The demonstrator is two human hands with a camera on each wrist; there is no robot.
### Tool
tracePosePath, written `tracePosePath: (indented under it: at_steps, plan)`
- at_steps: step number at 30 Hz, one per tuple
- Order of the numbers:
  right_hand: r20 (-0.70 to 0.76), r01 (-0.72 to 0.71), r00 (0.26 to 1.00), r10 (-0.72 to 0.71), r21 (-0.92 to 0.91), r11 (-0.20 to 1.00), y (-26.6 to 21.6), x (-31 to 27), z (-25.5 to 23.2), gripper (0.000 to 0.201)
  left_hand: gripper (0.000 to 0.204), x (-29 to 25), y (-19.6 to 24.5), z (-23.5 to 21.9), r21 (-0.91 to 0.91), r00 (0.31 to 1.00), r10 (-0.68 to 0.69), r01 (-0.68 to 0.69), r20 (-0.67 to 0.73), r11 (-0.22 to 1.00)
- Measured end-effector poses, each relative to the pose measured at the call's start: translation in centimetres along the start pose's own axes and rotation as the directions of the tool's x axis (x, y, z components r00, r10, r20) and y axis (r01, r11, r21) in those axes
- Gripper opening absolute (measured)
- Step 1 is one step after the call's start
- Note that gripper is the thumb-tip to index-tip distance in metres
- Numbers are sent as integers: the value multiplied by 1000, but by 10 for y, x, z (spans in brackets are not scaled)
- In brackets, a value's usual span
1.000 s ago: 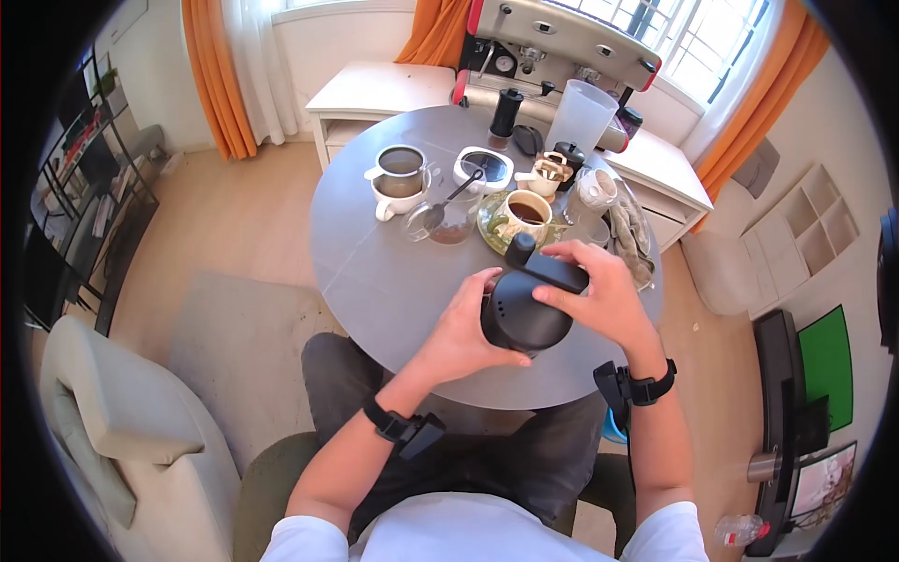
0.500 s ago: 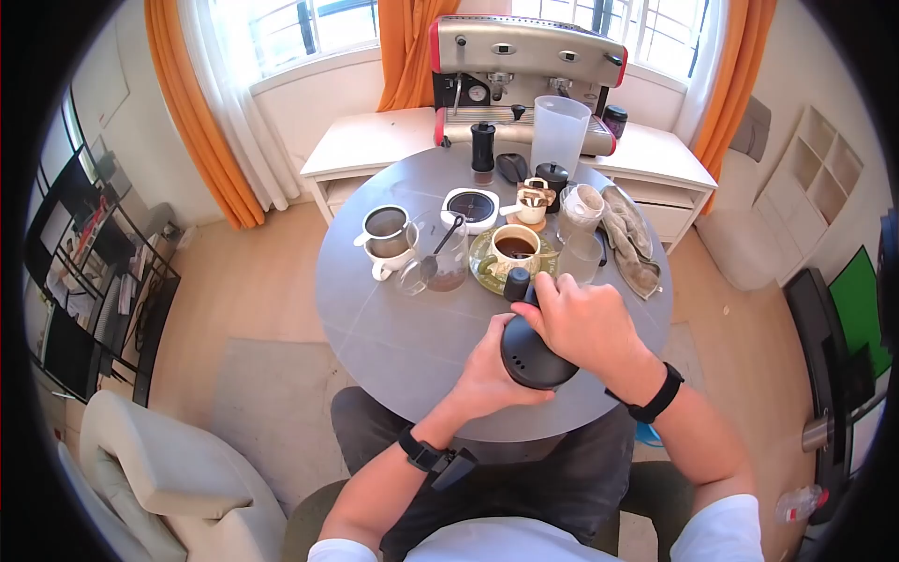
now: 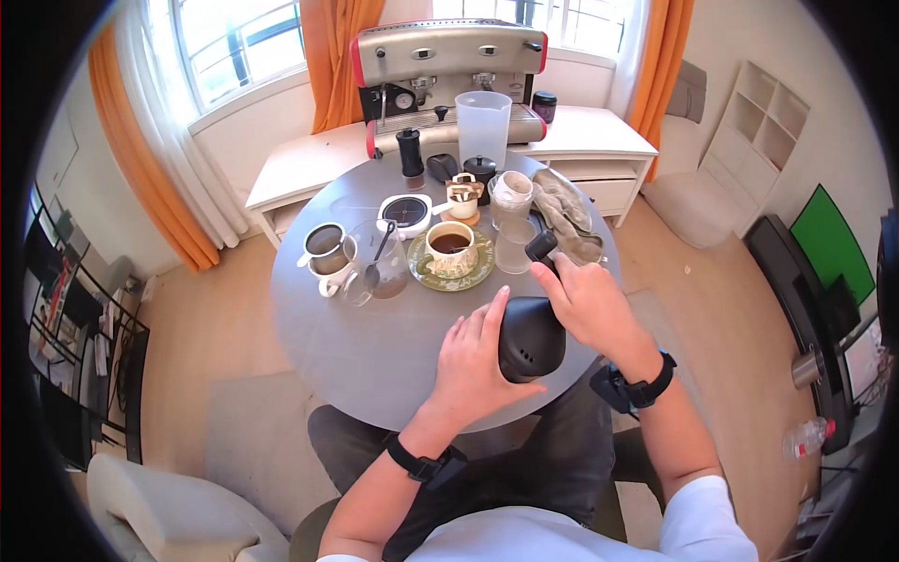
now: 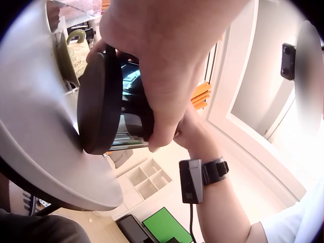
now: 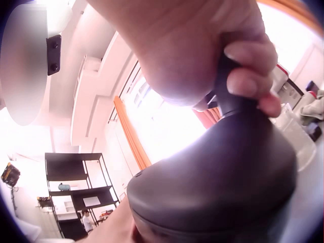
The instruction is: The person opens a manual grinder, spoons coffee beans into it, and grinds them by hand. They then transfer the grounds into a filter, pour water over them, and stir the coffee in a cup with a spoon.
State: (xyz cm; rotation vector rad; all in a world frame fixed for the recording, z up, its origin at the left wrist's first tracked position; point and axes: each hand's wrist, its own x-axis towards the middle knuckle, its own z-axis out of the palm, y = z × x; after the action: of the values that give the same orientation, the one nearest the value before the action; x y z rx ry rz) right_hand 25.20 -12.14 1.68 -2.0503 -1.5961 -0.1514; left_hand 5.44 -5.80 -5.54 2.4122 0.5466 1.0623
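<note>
A black hand coffee grinder (image 3: 532,337) is held tilted above the near edge of the round grey table (image 3: 375,375). My left hand (image 3: 468,361) wraps round its body, thumb on the near side. With my right hand (image 3: 595,304) I grip the crank, whose black knob (image 3: 540,246) sticks out past the fingers. In the right wrist view, curled fingers (image 5: 248,76) hold the crank's neck above the smooth domed lid (image 5: 217,167). The left wrist view shows the grinder's round black base (image 4: 96,106) and a shiny see-through part beside my palm.
Beyond the grinder, a cup of coffee (image 3: 451,245) sits on a green saucer (image 3: 482,276). Around it stand a glass server (image 3: 389,272), a mug with a strainer (image 3: 326,245), a white scale (image 3: 405,215), glasses (image 3: 514,239) and a cloth (image 3: 567,215). An espresso machine (image 3: 449,61) stands behind.
My right hand has shifted from the lid and crank arm to a fuller grip on the crank. The grinder is tilted differently, and the head view has swung to the right.
</note>
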Motion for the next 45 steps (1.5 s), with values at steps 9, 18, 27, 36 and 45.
tracePosePath:
  at_steps: [9, 18, 27, 36, 45]
  plan:
    - [67, 729, 644, -762, -355, 585, 25, -5, -47, 47, 111, 40, -50, -46, -316, 897, 134, 6, 422, 949]
    - [180, 991, 137, -974, -24, 134, 33, 60, 1, 53, 105, 37, -51, -71, -285, 868, 122, 24, 482, 958]
    - [16, 956, 292, -956, 36, 292, 38, 52, 18, 44, 100, 19, -45, -48, -142, 955, 140, -105, 263, 984]
    - [-39, -118, 992, 118, 2, 993, -4, -31, 37, 40, 98, -10, 3, -14, 205, 997, 66, -74, 44, 976]
    - [291, -264, 943, 160, 365, 893, -4, -41, -12, 52, 92, 12, -9, -32, 120, 982, 114, -133, 149, 984]
